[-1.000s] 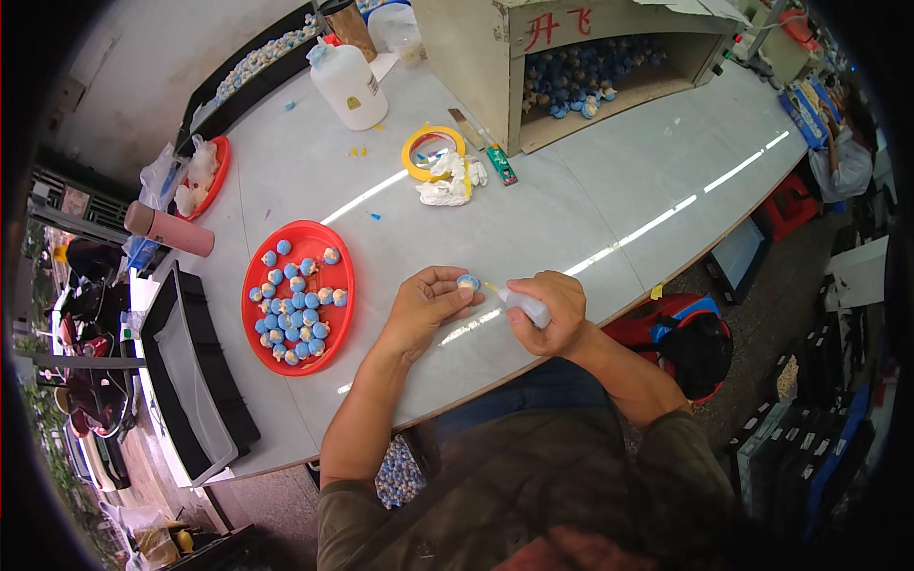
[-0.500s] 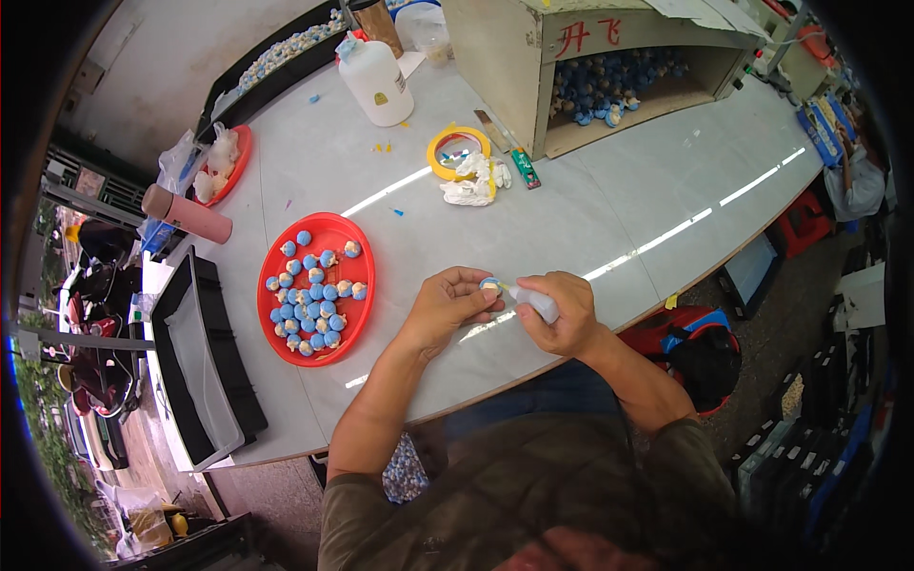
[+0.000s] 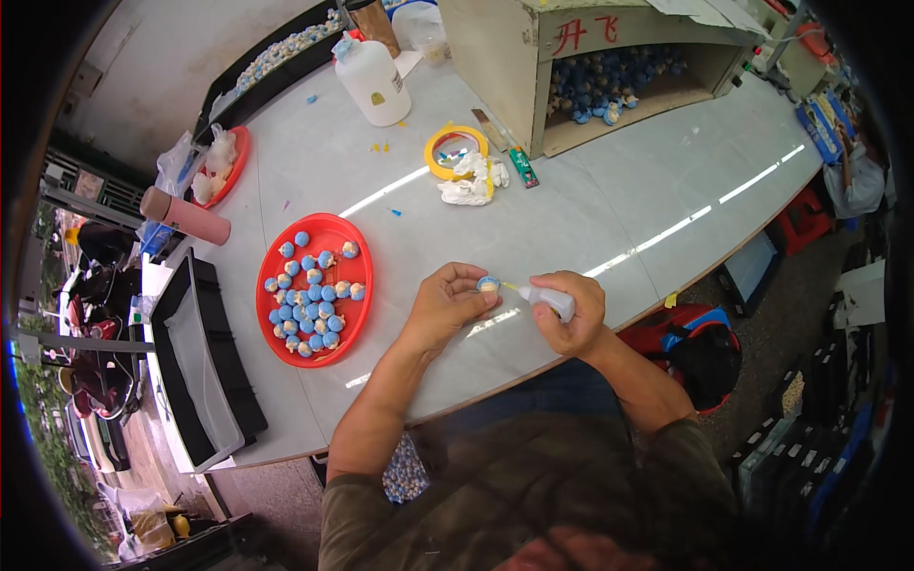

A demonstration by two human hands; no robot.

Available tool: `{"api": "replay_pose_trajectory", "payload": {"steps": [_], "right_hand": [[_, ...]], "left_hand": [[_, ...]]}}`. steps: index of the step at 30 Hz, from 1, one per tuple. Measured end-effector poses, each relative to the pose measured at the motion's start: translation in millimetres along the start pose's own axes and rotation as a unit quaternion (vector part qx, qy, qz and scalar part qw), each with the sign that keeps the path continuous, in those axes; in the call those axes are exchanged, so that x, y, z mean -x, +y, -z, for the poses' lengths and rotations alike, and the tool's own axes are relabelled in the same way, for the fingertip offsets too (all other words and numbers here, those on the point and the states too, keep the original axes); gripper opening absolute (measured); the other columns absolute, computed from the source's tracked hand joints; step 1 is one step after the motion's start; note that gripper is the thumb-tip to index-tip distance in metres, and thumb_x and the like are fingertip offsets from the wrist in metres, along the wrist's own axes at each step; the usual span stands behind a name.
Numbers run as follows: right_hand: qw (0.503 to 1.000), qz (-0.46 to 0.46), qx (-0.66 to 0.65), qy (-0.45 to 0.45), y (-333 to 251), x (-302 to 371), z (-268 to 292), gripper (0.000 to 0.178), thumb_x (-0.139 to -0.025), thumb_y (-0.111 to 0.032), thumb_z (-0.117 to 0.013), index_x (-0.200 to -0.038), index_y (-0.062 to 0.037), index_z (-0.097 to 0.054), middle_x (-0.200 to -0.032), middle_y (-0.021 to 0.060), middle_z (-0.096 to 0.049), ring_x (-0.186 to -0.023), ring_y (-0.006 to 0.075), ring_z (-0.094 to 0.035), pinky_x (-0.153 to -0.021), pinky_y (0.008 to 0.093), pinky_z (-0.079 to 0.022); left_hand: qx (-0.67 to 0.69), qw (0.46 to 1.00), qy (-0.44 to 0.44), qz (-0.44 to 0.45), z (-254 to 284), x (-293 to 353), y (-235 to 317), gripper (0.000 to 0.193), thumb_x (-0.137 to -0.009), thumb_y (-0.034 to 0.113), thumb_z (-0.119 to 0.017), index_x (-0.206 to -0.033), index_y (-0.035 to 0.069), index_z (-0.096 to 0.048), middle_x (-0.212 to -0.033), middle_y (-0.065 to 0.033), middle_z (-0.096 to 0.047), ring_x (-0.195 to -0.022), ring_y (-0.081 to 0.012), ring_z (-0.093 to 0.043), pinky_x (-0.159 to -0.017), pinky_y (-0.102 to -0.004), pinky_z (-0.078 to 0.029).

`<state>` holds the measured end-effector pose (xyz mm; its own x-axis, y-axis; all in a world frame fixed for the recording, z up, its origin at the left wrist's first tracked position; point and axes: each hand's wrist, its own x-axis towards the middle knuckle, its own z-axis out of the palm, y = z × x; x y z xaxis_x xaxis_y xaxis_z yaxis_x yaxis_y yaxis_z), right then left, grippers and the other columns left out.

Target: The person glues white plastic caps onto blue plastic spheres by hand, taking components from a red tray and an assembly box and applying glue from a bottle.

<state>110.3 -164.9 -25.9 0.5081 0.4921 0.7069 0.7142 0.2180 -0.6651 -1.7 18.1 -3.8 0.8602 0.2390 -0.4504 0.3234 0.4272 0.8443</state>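
Note:
My left hand [image 3: 451, 306] pinches a small blue and cream figure piece [image 3: 488, 285] between thumb and fingers, above the grey table. In my right hand [image 3: 574, 311] is a small translucent squeeze bottle [image 3: 552, 301], tilted so that its thin yellowish nozzle [image 3: 511, 285] points left at the piece. The nozzle's tip is close to the piece; whether they touch I cannot tell. Left of my hands stands a round red tray [image 3: 366, 262] with many similar blue and cream pieces [image 3: 312, 309] spread in it.
A black bin [image 3: 249, 419] and a pink flask [image 3: 195, 217] are at the left. Farther back stand a white jug [image 3: 373, 84], yellow tape [image 3: 430, 155], crumpled white gloves [image 3: 468, 190], a cutter knife [image 3: 523, 167] and a wooden box [image 3: 490, 71] holding blue pieces. The table's edge curves near my body.
My right hand has drawn the squeeze bottle slightly to the right, and its nozzle stands farther from the piece. My left hand still holds the piece in nearly the same place.

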Motion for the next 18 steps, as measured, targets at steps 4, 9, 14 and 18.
{"api": "replay_pose_trajectory", "payload": {"steps": [4, 9, 14, 18], "right_hand": [[1.0, -0.006, -0.015, -0.009, -3.1, -2.8, 1.5, 0.023, -0.074, -0.007, -0.068, -0.095, 0.0031, -0.064, -0.076, 0.015, -0.066, -0.061, 0.0277, -0.064, -0.057, 0.0336, -0.051], [1.0, 0.005, 0.001, -0.022, 0.4, -4.5, -2.6, 0.023, -0.073, -0.006, -0.069, -0.094, 0.0026, -0.064, -0.075, 0.0151, -0.066, -0.06, 0.0279, -0.064, -0.057, 0.0342, -0.051], [0.998, 0.011, 0.015, -0.052, -2.4, -5.8, -7.0, 0.022, -0.072, -0.005, -0.07, -0.092, 0.0016, -0.064, -0.074, 0.0146, -0.066, -0.058, 0.0287, -0.063, -0.055, 0.0352, -0.05], [0.999, 0.006, 0.015, -0.052, -3.4, -5.0, -7.2, 0.022, -0.072, -0.005, -0.07, -0.092, 0.0014, -0.064, -0.074, 0.0147, -0.066, -0.059, 0.0286, -0.063, -0.056, 0.0353, -0.05]], "left_hand": [[-0.023, 0.995, 0.003, -0.1, -1.5, -5.8, -14.8, 0.037, -0.082, -0.005, -0.07, -0.113, -0.002, -0.05, -0.114, -0.0147, -0.061, -0.103, -0.0204, -0.066, -0.086, -0.0279, -0.054], [-0.101, 0.979, 0.037, -0.174, -8.6, -7.6, -19.5, 0.034, -0.083, -0.011, -0.064, -0.111, -0.003, -0.047, -0.116, -0.0168, -0.059, -0.111, -0.0216, -0.062, -0.093, -0.0299, -0.052], [-0.103, 0.978, 0.039, -0.178, -7.6, -5.3, -20.2, 0.034, -0.082, -0.011, -0.065, -0.111, -0.004, -0.047, -0.116, -0.0171, -0.059, -0.111, -0.0218, -0.062, -0.093, -0.0302, -0.052], [-0.102, 0.978, 0.038, -0.177, -6.2, -4.8, -21.3, 0.034, -0.082, -0.011, -0.064, -0.111, -0.004, -0.047, -0.116, -0.0174, -0.059, -0.111, -0.0216, -0.062, -0.093, -0.0298, -0.052]]}}
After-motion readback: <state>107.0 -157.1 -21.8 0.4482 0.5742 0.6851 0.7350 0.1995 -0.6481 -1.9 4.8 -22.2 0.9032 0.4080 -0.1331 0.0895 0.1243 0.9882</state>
